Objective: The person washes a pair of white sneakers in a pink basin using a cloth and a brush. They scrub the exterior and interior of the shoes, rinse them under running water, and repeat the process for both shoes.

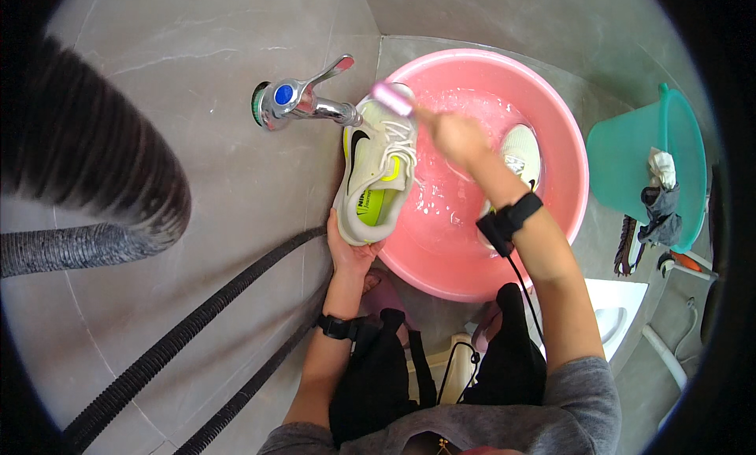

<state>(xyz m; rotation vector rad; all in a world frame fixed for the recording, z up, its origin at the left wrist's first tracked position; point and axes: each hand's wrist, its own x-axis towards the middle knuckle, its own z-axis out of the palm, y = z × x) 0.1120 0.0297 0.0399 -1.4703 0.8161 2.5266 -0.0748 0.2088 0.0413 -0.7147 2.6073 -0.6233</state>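
Note:
My left hand [352, 246] holds a white Nike sneaker [369, 159] by its heel, under the spout of a chrome wall tap [304, 103]. The shoe's laces are in and its insole is bright green. In my right hand [458, 137] is a pink-headed scrubbing brush [392, 98], somewhat blurred, over the toe end of the shoe. Below lies a large pink plastic basin [567, 159] with water in it. A second white sneaker [521, 150] rests in the basin, partly hidden behind my right forearm.
A green bucket [620, 159] with cloths [661, 210] over its rim stands at the right, beside a dark-bristled brush [628, 248]. Ribbed black hoses [207, 325] run along the tiled wall at the left. A white ceramic fixture [614, 307] lies at the lower right.

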